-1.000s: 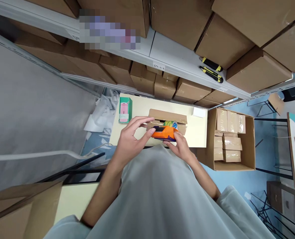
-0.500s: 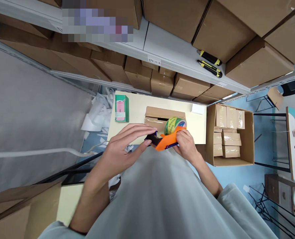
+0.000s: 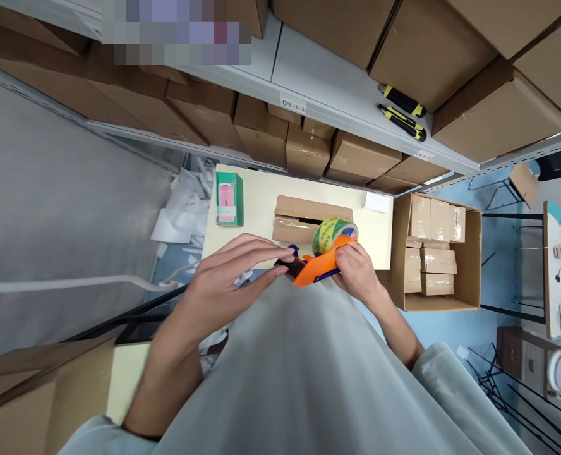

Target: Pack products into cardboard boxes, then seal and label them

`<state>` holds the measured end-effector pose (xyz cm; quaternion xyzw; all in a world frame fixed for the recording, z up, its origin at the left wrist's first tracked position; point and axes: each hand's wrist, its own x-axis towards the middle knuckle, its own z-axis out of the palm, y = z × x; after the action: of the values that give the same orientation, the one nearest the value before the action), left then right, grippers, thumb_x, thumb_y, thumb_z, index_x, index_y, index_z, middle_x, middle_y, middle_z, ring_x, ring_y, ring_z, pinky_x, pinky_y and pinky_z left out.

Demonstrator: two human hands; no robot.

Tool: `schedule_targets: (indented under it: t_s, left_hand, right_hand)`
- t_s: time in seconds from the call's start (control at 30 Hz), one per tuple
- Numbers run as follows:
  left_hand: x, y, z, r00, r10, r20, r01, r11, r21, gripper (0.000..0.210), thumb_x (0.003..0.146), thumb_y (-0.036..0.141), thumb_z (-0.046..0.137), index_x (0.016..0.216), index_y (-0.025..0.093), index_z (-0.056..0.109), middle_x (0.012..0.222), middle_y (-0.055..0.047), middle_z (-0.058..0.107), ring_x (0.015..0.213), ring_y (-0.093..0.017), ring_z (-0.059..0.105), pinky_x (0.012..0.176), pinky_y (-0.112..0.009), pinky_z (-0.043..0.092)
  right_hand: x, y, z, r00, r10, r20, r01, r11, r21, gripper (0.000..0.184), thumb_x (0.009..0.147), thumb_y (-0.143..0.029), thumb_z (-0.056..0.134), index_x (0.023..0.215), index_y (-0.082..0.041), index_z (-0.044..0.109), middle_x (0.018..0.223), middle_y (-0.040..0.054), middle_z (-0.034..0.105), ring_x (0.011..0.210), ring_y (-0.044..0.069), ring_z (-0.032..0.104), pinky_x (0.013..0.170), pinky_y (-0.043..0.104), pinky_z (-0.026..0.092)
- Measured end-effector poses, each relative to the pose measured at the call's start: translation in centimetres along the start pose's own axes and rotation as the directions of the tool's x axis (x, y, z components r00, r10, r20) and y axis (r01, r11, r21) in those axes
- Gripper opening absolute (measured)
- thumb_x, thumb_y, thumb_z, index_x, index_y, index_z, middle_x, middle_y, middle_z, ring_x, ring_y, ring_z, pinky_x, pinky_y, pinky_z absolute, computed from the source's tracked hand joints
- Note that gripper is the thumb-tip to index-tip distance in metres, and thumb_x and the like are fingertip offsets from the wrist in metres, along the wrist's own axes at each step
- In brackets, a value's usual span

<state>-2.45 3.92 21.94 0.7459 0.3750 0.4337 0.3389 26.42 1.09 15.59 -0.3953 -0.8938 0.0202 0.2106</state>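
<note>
An orange tape dispenser (image 3: pixel 316 268) with a yellow-green roll of packing tape (image 3: pixel 325 237) is held above the near edge of the cream table (image 3: pixel 256 184). My right hand (image 3: pixel 359 270) is wrapped around its right end, below the roll. At the dark front end, my left hand (image 3: pixel 228 272) pinches with thumb and fingertips; whether a strip of tape is between them I cannot tell. Just beyond the dispenser a small brown cardboard box (image 3: pixel 292 229) lies on the table, partly covered by the roll.
On the table's left stands a green box with a pink item (image 3: pixel 227 197); a white box (image 3: pixel 376 202) is at its right. A large carton (image 3: pixel 467 303) holds several small boxes. Overhead, a shelf (image 3: pixel 323 60) bears cartons and two utility knives (image 3: pixel 402 121). Wrapping scraps (image 3: pixel 186 202) lie left.
The left fingertips have closed in on the dispenser's dark front end. The dispenser stays in my right hand, nearly in place. The whole view has shifted slightly.
</note>
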Motion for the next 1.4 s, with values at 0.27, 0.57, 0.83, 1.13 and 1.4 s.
schedule_targets:
  t_s: [0.27, 0.57, 0.83, 1.13, 1.4]
  left_hand:
    - [-0.1, 0.2, -0.7, 0.993, -0.1, 0.063, 0.102, 0.995, -0.02, 0.038, 0.105, 0.025, 0.073, 0.136, 0.046, 0.077, 0.119, 0.0, 0.083, 0.102, -0.023, 0.08, 0.093, -0.04, 0.068]
    - [0.1, 0.2, -0.7, 0.988, -0.125, 0.086, 0.123, 0.992, 0.02, 0.024, 0.107, 0.029, 0.069, 0.123, 0.041, 0.08, 0.108, 0.004, 0.087, 0.093, -0.022, 0.079, 0.086, -0.042, 0.068]
    - [-0.4, 0.1, -0.2, 0.976, -0.191, 0.101, 0.181, 0.978, 0.101, 0.024, 0.108, 0.03, 0.065, 0.126, 0.03, 0.082, 0.107, -0.004, 0.086, 0.095, -0.021, 0.078, 0.093, -0.036, 0.065]
    - [-0.5, 0.1, -0.5, 0.959, -0.25, 0.133, 0.233, 0.964, 0.13, 0.043, 0.109, 0.033, 0.061, 0.151, 0.033, 0.067, 0.104, -0.001, 0.084, 0.098, -0.02, 0.077, 0.101, -0.034, 0.061]
    - [-0.6, -1.2, -0.4, 0.925, -0.336, 0.174, 0.34, 0.94, 0.01, 0.047, 0.107, 0.053, 0.064, 0.149, 0.032, 0.07, 0.098, -0.001, 0.082, 0.094, -0.021, 0.077, 0.099, -0.034, 0.062]
  right_hand:
    - [0.3, -0.2, -0.4, 0.999, -0.034, -0.017, 0.034, 0.999, -0.013, 0.022, 0.114, -0.017, 0.05, 0.102, -0.02, 0.069, 0.09, 0.009, 0.072, 0.088, 0.024, 0.064, 0.087, 0.039, 0.057]
    - [-0.4, -0.2, -0.2, 0.997, -0.013, 0.082, 0.009, 0.999, 0.038, 0.019, 0.113, -0.015, 0.054, 0.109, -0.023, 0.071, 0.095, 0.009, 0.076, 0.093, 0.025, 0.07, 0.097, 0.043, 0.058]
    - [-0.5, -0.2, 0.1, 0.992, 0.005, 0.126, -0.012, 0.998, 0.055, 0.018, 0.114, -0.021, 0.056, 0.11, -0.022, 0.073, 0.094, 0.0097, 0.074, 0.093, 0.026, 0.07, 0.096, 0.043, 0.059]
    - [-0.1, -0.2, 0.0, 0.996, -0.048, 0.075, 0.048, 0.999, 0.007, 0.024, 0.115, -0.02, 0.051, 0.107, -0.024, 0.073, 0.092, 0.009, 0.074, 0.092, 0.025, 0.069, 0.096, 0.042, 0.059]
    - [-0.8, 0.3, 0.1, 0.99, -0.023, 0.138, -0.001, 0.985, 0.17, 0.02, 0.115, -0.03, 0.054, 0.101, -0.023, 0.066, 0.098, 0.0097, 0.074, 0.095, 0.025, 0.07, 0.1, 0.044, 0.059]
